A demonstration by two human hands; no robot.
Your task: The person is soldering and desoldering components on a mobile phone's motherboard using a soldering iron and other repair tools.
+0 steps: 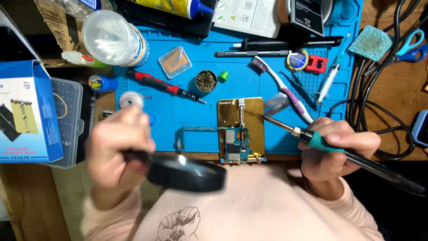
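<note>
The left hand (118, 149) is blurred but plainly closed around the dark handle of a round black magnifying glass (186, 172), which hangs over the near edge of the table, just left of the work and above the person's pale pink shirt. The right hand (334, 149) grips a soldering iron (327, 145) by its teal collar and black handle, fingers wrapped around it, with the metal tip slanting up and left so that it ends over the upper right part of a gold holder plate (240, 120). That plate sits near the front edge of a blue work mat (196, 114), and a small circuit board (235, 147) is clamped at its lower end, with a thinner strip of board sticking out to the left. Behind the plate lie a red and black screwdriver (165, 85), a small round tin of brass wool (206, 81) with a green cap beside it, a white and purple toothbrush (283, 87), a syringe (329, 80) and a little clear plastic case (174, 62). A tub of cotton swabs (113, 38) stands at the mat's far left corner, a blue cardboard box (29, 114) rests off the mat on the left, and a blue-green sponge (370, 42) lies on the wooden table to the right, beside black cables
</note>
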